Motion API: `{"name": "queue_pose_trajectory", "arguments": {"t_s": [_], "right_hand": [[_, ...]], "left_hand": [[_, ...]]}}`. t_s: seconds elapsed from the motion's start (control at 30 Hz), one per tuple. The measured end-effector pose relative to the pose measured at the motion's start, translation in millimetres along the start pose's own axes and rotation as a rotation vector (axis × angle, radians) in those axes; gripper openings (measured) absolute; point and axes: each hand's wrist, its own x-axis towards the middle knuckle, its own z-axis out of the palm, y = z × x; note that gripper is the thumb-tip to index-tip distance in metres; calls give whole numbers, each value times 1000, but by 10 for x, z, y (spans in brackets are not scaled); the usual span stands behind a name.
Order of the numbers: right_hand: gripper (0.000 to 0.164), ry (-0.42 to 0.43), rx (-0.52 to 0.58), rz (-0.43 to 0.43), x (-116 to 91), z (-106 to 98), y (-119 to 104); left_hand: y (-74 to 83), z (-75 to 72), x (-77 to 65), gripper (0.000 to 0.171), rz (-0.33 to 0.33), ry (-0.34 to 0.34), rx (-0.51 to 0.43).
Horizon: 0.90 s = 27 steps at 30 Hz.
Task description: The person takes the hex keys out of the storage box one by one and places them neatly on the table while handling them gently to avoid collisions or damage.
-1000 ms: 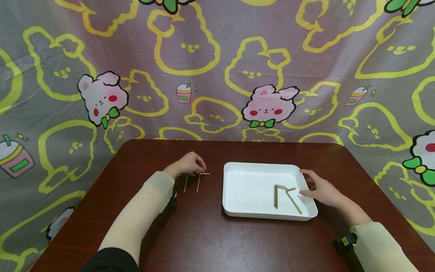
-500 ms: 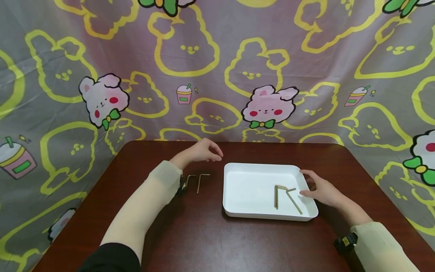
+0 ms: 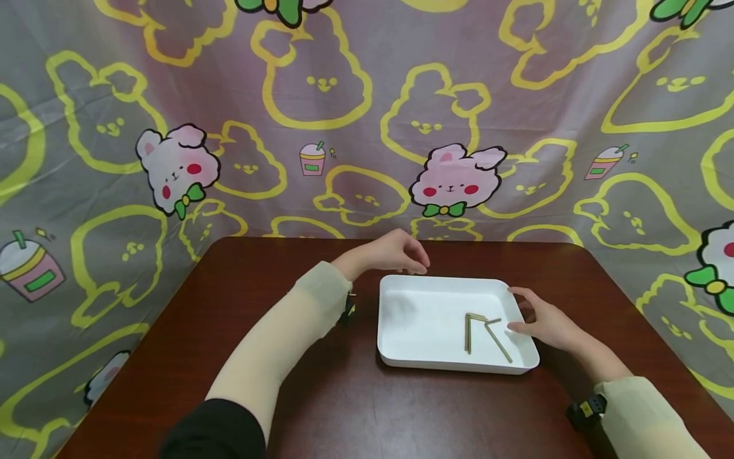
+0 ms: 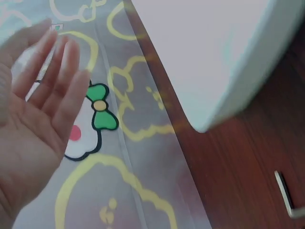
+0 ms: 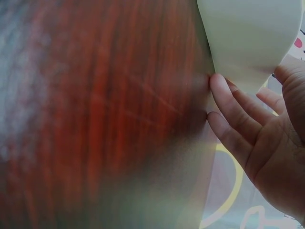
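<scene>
Over the far edge of the white tray, my left hand hovers with relaxed fingers. In the left wrist view that hand shows no object between fingers and thumb. My right hand grips the tray's right wall, thumb on the rim and fingertips against the outside, as the right wrist view shows beside the tray wall. Several brass-coloured hex keys lie in the tray's right half. Another hex key lies on the table left of the tray; my left forearm mostly hides that spot in the head view.
The dark brown wooden table carries the tray. Behind it hangs a grey cartoon-printed cloth, close to the far table edge. A wrist camera sits on the right wrist.
My left hand has lifted off the hex keys on the table and moved right to the tray's far rim. The right hand, the tray and the keys in it stay put.
</scene>
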Motion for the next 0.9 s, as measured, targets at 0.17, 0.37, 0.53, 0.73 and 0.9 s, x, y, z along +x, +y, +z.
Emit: {"name": "queue_pose_trajectory", "arguments": {"t_s": [0.17,0.37,0.53,0.73,0.9], "right_hand": [[85,-1,2,-7,-9,-2,17],[84,7,11,-21,-23,24,35],[84,3,14,-14,-50,42,54],[83,13,3,6,-44,9,51],[82,14,9,-12,-2,15,15]], "left_hand": [[101,118,211,25,19,-145,-131],[127,247,394,27,-34,-173,-171],[97,420,507,25,-67,-200,-175],[116,607,613,26,-38,-231,-155],[127,668,668,30,-59,-238,-130]]}}
